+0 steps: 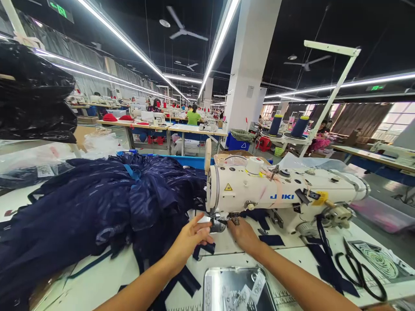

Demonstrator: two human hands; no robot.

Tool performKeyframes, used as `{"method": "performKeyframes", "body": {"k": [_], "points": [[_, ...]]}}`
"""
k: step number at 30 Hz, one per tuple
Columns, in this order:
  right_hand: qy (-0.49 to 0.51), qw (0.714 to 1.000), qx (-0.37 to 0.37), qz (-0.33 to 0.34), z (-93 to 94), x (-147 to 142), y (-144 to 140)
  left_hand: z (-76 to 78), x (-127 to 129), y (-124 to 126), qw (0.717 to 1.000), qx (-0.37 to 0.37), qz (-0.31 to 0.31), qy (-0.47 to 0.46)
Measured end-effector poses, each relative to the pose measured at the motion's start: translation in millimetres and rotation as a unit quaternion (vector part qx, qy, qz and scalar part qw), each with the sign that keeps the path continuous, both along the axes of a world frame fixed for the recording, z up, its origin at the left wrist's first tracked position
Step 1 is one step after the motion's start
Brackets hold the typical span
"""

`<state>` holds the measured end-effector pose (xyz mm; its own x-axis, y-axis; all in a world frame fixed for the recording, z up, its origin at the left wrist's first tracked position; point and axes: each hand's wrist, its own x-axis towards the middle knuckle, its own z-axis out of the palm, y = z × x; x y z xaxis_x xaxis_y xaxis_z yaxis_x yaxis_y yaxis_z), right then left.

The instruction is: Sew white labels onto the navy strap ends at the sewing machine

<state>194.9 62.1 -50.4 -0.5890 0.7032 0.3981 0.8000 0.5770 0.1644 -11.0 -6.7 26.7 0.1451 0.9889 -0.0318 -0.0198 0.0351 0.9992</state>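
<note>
Left hand [192,237], fingers parted, and right hand [244,235], grip indiscernible, flank the JUKI sewing machine's [238,185] needle area, right of piled navy fabric [97,207].

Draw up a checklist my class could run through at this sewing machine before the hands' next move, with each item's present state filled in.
1. Left hand clear of the machine's needle end: not ok, right beside it.
2. Right hand's grip: cannot tell, fingertips hidden.
3. Needle threaded: cannot tell, too small.
4. Scissors apart from both hands: ok, lying at the right.
5. Labels lying in the tray: ok.
6. Two spools standing behind the machine: ok.
</note>
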Motion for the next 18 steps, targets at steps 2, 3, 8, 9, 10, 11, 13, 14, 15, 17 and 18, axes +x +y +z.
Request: {"method": "performKeyframes", "body": {"k": [2, 3, 8, 9, 10, 11, 13, 14, 15, 17, 18], "points": [[0.006, 1.000, 0.000, 0.002, 0.0, -0.4, -0.2, 0.6, -0.6, 4.5, 1.000, -0.010, -0.004, 0.010], [0.011, 1.000, 0.001, 0.006, -0.2, -0.6, -0.1, 6.3, -3.2, 4.6, 0.999, 0.012, -0.006, 0.036], [0.054, 0.998, 0.019, 0.041, -1.6, -1.4, 0.7, 87.9, -7.2, 9.8, 0.954, 0.240, -0.022, 0.181], [0.060, 0.997, 0.022, 0.043, -2.0, -1.6, 0.8, 110.0, -4.5, 18.6, 0.944, 0.273, -0.023, 0.185], [0.065, 0.997, 0.025, 0.045, -2.4, -1.8, 0.8, 131.2, -1.6, 31.5, 0.939, 0.299, -0.003, 0.171], [0.071, 0.996, 0.032, 0.047, -3.1, -1.9, 0.9, 150.0, 0.9, 48.1, 0.940, 0.306, 0.013, 0.148], [0.082, 0.994, 0.048, 0.052, -5.1, -2.3, 1.3, 175.8, 3.8, 87.9, 0.966, 0.248, 0.043, 0.065], [0.087, 0.993, 0.057, 0.055, -6.5, -2.5, 1.8, 181.1, 4.2, 107.8, 0.981, 0.185, 0.059, 0.008], [0.092, 0.992, 0.067, 0.056, -8.1, -2.6, 2.4, 181.1, 4.1, 125.3, 0.984, 0.162, 0.071, -0.011], [0.095, 0.991, 0.079, 0.054, -11.6, -2.6, 4.4, 166.6, 4.6, 147.9, 0.988, 0.130, 0.083, -0.030], [0.093, 0.991, 0.081, 0.055, -13.4, -2.4, 5.6, 153.6, 6.0, 151.6, 0.989, 0.114, 0.083, -0.041]]}}
